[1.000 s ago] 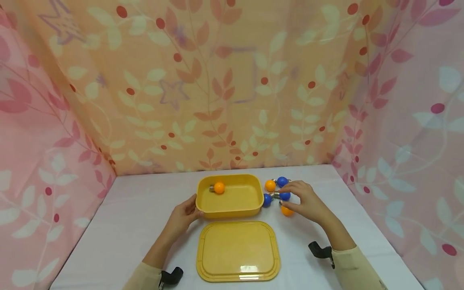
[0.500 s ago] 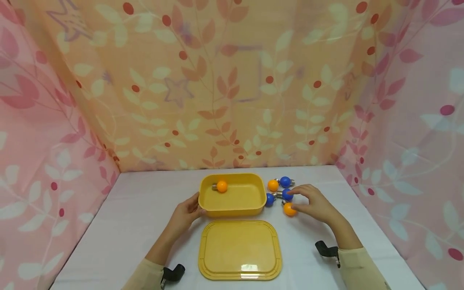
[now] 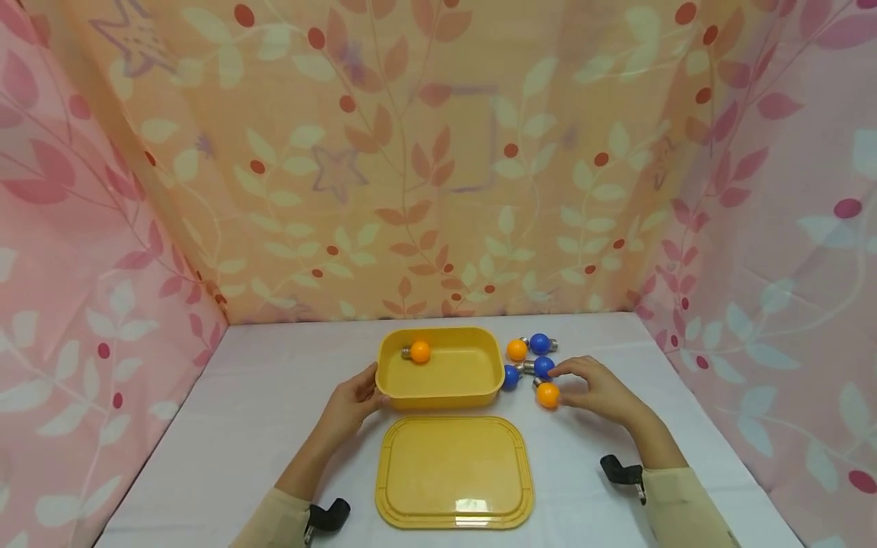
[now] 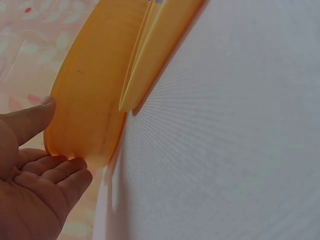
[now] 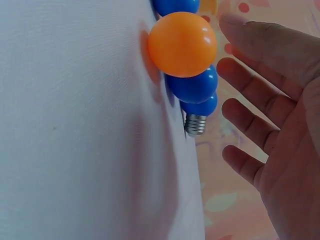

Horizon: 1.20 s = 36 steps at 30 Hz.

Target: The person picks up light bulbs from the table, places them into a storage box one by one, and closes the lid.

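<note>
Left hand (image 3: 352, 399) grips the yellow tub (image 3: 448, 402), right hand (image 3: 604, 392) wide by the front orange bulb (image 3: 548, 395), toward the bench's (image 3: 260, 365) right edge — cramped there, so one clumsy nudge could set that neighbouring blue bulb (image 3: 543, 367) rolling.

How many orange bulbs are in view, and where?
3. The boxed orange bulb lies inside the yellow box; the back orange bulb is right of the box, toward the rear; the front orange bulb is by the right hand.
</note>
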Tool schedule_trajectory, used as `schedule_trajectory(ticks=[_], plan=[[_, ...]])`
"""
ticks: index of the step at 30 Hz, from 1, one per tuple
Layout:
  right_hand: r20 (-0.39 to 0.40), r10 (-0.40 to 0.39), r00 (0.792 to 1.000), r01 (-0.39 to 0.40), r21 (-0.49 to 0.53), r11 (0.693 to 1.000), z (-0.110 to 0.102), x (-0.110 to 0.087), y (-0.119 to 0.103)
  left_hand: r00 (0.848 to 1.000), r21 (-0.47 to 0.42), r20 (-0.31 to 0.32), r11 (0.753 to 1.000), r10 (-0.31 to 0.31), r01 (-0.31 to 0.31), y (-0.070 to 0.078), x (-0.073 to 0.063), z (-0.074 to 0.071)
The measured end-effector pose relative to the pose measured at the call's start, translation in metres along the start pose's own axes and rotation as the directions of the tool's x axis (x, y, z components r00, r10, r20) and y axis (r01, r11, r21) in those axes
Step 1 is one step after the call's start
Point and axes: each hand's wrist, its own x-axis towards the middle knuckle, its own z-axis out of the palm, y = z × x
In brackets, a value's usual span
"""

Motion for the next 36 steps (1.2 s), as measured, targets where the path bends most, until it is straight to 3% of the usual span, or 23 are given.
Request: schedule_trajectory(ticks=[18,31,36], plan=[[0.066,0.147,0.987,-0.148,0.014,0.989,0.013,0.005,0.01,0.999,0.022,-0.024,0.999,-0.027,0.027,0.001,-0.001,0.001],[0.063,0.152,0.986,-0.153,0.005,0.988,0.019,0.004,0.007,1.0,0.022,-0.017,1.0,-0.008,0.008,0.001,-0.003,0.001],[0.055,0.12,0.991,-0.119,-0.015,0.993,0.017,0.004,0.007,1.0,0.014,-0.011,1.0,-0.001,0.002,0.002,-0.002,0.001]])
